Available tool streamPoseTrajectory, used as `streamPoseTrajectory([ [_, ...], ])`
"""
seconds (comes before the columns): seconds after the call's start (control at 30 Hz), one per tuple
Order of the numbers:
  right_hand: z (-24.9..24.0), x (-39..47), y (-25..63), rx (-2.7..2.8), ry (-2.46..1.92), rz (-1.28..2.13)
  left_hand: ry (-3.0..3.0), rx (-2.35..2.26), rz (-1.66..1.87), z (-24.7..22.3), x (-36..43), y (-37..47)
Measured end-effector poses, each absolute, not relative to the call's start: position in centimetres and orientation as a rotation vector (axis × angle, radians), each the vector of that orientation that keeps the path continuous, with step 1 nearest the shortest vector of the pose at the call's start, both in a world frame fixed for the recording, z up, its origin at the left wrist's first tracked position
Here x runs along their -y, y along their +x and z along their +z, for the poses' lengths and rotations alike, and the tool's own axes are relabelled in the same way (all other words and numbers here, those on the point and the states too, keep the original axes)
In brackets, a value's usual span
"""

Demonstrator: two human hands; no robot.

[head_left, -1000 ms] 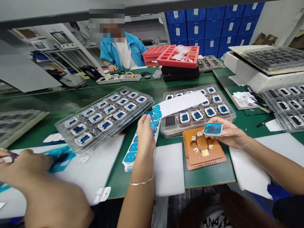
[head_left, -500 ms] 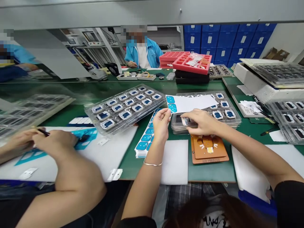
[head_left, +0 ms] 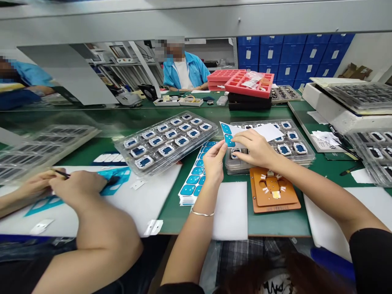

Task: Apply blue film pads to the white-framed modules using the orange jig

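My left hand (head_left: 215, 161) pinches the lower left corner of a white backing sheet (head_left: 271, 132) that carries blue rounded stickers (head_left: 226, 129) at its left end. My right hand (head_left: 257, 149) reaches over this sheet with thumb and fingers apart, its fingertips at the lower sticker, and grips nothing that shows. Under the sheet and the right hand is a clear plastic tray (head_left: 306, 160) of white-framed parts with blue faces (head_left: 284, 149). An orange fixture (head_left: 272, 192) lies just in front of it. Beside my left forearm is a stack of blue sticker sheets (head_left: 193, 179).
Another clear tray (head_left: 171, 157) of similar parts sits left of centre. A white foam pad (head_left: 230, 210) lies at the front edge. At left, a co-worker's hands (head_left: 76, 183) work over a blue cut-out sheet (head_left: 122, 179). Red trays (head_left: 249, 87) are stacked behind.
The small white-framed part is gone from my right hand and one now shows in the tray beneath. My right hand has opened and moved up to the stickers; the sheet has tilted.
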State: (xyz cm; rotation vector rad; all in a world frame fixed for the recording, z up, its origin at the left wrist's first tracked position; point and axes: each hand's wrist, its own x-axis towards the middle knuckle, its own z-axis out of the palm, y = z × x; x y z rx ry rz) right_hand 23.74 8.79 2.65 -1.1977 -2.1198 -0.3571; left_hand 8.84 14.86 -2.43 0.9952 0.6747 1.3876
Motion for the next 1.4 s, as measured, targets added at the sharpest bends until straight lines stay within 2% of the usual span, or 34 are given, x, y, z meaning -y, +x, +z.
streamPoseTrajectory([
  [0.43, 2.9, -8.1, 24.1, 1.634, -1.282, 0.093, 1.235, -0.642, 1.324, -2.0, -13.9, 8.9],
  [0.63, 2.8, -4.2, 27.3, 1.276, -1.223, 0.508, 1.613, -0.817, 1.335, -1.9, -13.5, 8.0],
  [0.83, 1.8, 1.0, 28.9, 1.118, -1.331, 0.894, 1.713, -0.909, 1.263, -2.2, -13.5, 7.6],
  [0.97, 1.8, 2.7, 28.6, 1.241, -1.373, 0.912, 1.801, -0.969, 1.304, -1.9, -13.2, 7.7],
  [1.1, 1.5, 3.3, 28.3, 1.411, -1.443, 0.75, 2.111, -0.96, 1.554, -1.5, -12.4, 7.7],
  [1.23, 1.0, 3.2, 28.3, 1.637, -1.5, 0.567, 2.474, -0.512, 1.738, -1.1, -10.7, 8.0],
  [1.4, 0.6, 2.9, 28.3, 1.823, -1.408, 0.461, 2.655, -0.018, 1.597, -1.1, -9.2, 8.5],
])
